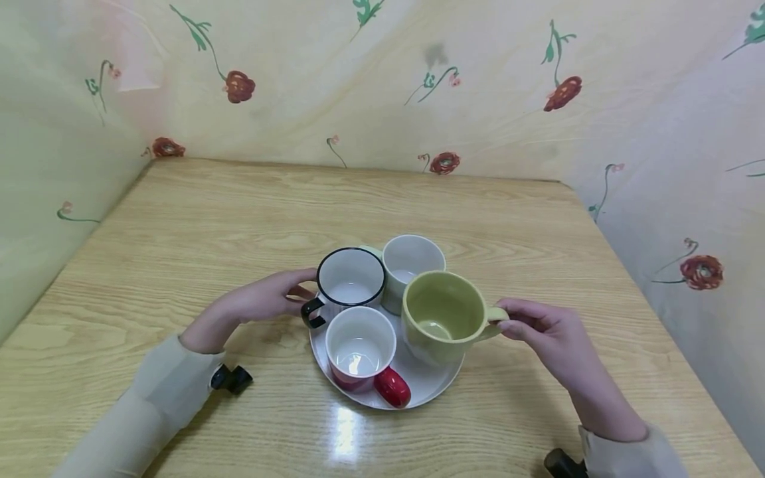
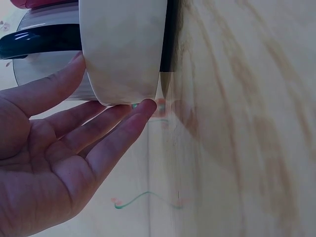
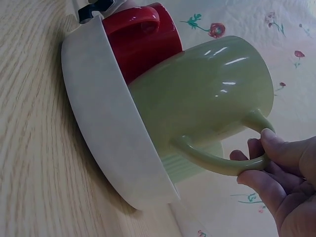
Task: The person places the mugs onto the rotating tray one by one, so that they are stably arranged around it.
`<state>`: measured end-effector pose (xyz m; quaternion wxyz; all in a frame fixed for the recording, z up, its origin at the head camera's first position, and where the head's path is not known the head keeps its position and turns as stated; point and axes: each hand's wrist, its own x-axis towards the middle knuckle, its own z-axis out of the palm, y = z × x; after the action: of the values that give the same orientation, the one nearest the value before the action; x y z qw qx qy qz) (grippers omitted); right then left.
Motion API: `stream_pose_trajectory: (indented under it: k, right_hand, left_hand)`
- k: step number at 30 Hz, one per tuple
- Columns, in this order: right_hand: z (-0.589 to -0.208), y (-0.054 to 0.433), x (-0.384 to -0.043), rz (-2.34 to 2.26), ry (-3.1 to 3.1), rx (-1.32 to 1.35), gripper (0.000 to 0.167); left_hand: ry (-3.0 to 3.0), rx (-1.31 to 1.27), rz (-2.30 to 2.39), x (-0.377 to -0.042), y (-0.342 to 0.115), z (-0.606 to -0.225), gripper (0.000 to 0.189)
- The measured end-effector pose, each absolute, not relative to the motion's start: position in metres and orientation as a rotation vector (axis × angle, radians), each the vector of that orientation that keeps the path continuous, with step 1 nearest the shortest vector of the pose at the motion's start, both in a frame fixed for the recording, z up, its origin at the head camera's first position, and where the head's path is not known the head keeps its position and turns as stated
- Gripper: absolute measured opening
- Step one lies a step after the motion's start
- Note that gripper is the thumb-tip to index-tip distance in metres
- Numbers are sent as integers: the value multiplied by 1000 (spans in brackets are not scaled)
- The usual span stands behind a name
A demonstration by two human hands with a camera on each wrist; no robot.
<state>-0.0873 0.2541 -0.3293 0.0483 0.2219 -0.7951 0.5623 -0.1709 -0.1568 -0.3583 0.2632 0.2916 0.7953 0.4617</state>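
Note:
My right hand pinches the handle of a yellow-green mug between thumb and fingers. The mug stands upright at the right of a round off-white dish; the dish wall hides its base in the right wrist view. At the dish's left side, my left hand touches the outer wall with nearly straight fingers, its thumb tip by the rim. Beside it is a white mug with black rim and handle. A red mug with white inside sits in front, and a pale green mug behind.
The dish rests on a light wood-grain table. Flower-patterned cloth rises behind the table and along both sides. Black devices are fixed at both wrists, close to the tabletop.

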Motion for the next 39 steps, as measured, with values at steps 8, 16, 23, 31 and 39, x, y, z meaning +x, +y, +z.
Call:
stream_pose_trajectory:
  k: [8, 16, 23, 31, 39]
  right_hand:
    - [-331, 249, -90, 1622, -2502, 667, 26]
    - [-337, 252, -95, 1531, -2553, 696, 20]
    - [-343, 254, -103, 1519, -2554, 785, 20]
    - [-343, 256, -117, 1480, -2569, 898, 19]
    - [-345, 262, -137, 1608, -2617, 1021, 21]
  left_hand:
    - [2155, 799, 1245, -171, -156, -359, 52]
    - [2144, 831, 1264, -171, -154, -360, 51]
    - [2158, 821, 1244, -170, -154, -360, 53]
    - [2154, 793, 1251, -169, -154, -359, 54]
    - [2164, 786, 1236, -168, -153, -358, 53]
